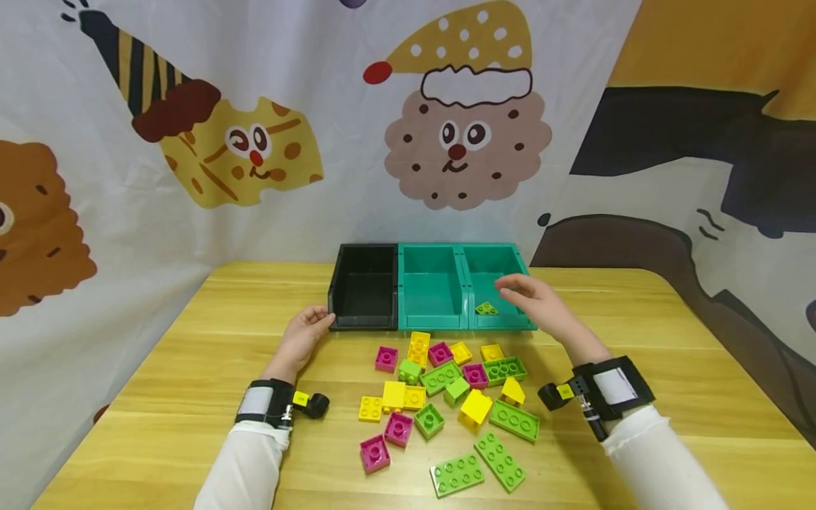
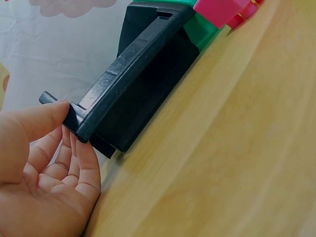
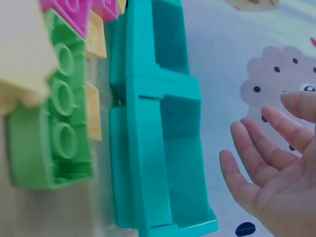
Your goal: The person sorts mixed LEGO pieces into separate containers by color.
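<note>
My left hand [image 1: 301,341] pinches the front left corner of the black bin [image 1: 364,324]; in the left wrist view the thumb [image 2: 47,116] lies on its rim and the fingers curl beneath. Joined to the black bin are two teal bins, a middle one [image 1: 430,321] and a right one [image 1: 503,322]. Above the right teal bin hovers my right hand [image 1: 538,304], fingers spread loosely and holding nothing in the right wrist view. A small lime green brick [image 1: 486,309] with studs lies inside that bin, near its front wall.
In front of the bins, loose toy bricks are scattered on the wooden table [image 1: 191,397]: several green [image 1: 457,475], several yellow [image 1: 474,409] and several magenta [image 1: 375,454]. Some lie on their sides or upside down. A printed cloth [image 1: 357,163] hangs behind the table.
</note>
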Motion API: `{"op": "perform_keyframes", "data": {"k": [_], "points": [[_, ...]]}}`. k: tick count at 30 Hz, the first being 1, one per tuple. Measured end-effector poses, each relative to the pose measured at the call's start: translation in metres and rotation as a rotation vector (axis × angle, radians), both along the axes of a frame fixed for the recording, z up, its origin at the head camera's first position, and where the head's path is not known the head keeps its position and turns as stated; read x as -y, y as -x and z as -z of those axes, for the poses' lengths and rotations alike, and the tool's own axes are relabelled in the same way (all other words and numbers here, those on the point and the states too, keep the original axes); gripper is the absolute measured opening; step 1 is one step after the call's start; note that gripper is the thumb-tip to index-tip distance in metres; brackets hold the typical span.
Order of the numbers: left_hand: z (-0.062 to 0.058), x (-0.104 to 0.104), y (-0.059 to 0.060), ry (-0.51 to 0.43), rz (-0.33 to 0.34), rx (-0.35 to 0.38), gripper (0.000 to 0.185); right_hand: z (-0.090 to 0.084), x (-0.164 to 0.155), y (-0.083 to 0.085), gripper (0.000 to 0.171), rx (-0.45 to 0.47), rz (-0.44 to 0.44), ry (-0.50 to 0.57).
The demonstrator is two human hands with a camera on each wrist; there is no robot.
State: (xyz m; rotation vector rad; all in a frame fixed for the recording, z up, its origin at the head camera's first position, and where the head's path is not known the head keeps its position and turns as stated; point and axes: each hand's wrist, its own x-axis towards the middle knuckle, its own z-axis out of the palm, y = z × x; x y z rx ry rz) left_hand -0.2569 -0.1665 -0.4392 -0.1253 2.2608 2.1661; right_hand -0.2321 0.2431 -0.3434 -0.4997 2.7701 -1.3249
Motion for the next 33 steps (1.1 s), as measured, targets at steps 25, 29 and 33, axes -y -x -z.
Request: {"op": "perform_keyframes", "data": {"k": [25, 29, 33], "points": [[-0.001, 0.0, 0.0, -0.009, 0.01, 0.004, 0.022, 0.015, 0.003, -0.074, 0.066, -0.005, -0.009, -0.368], [-0.002, -0.001, 0.0, -0.016, 0.009, 0.005, 0.022, 0.013, 0.006, -0.079, 0.059, -0.003, -0.01, -0.431], [-0.003, 0.0, -0.001, -0.019, 0.01, -0.002, 0.019, 0.015, 0.009, -0.081, 0.056, 0.016, -0.035, -0.481]]}}
